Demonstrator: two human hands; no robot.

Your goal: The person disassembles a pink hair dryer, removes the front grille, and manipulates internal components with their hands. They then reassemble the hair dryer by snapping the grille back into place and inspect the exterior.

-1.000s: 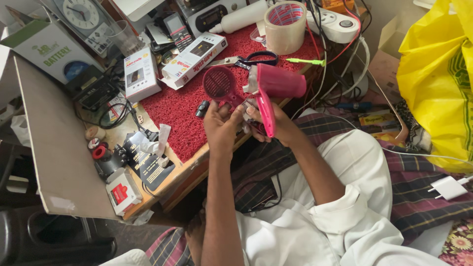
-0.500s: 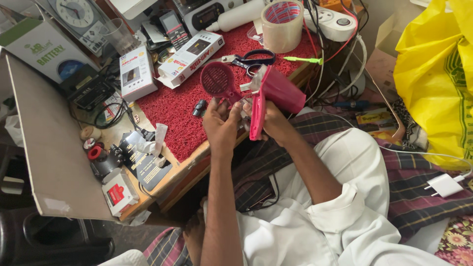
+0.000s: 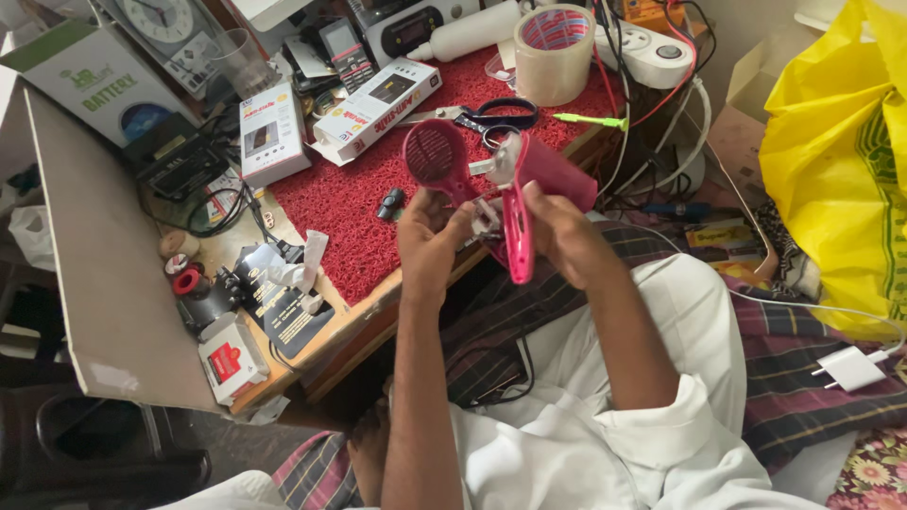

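1. Pink hair dryer [image 3: 543,179], casing split open, up in both hands over the near edge of the red mat [image 3: 350,203].
2. Left hand [image 3: 430,236] pinching the round grille half from below; right hand [image 3: 557,227] wrapped around the body and handle half. Both grasping, neither loose.
3. Small white inner part showing in the gap between the halves, right at the left fingertips; exact kind too small to tell.
4. Best kept steady: body half firm in the right hand, fine work left to the left fingertips, halves apart only as far as the innards allow.
5. Worth holding over the mat, so a dropped screw or clip lands there and not on the lap.
6. Just beyond the dryer: black-handled scissors [image 3: 496,115] and a small black piece [image 3: 390,203] on the mat.
7. Farther off: tape roll [image 3: 553,52], white power strip [image 3: 652,52], two printed boxes [image 3: 378,94] to the left.
8. Tangle of cables [image 3: 642,161] on the right, close enough to snag the dryer.
9. Yellow bag [image 3: 836,161] far right, well clear.
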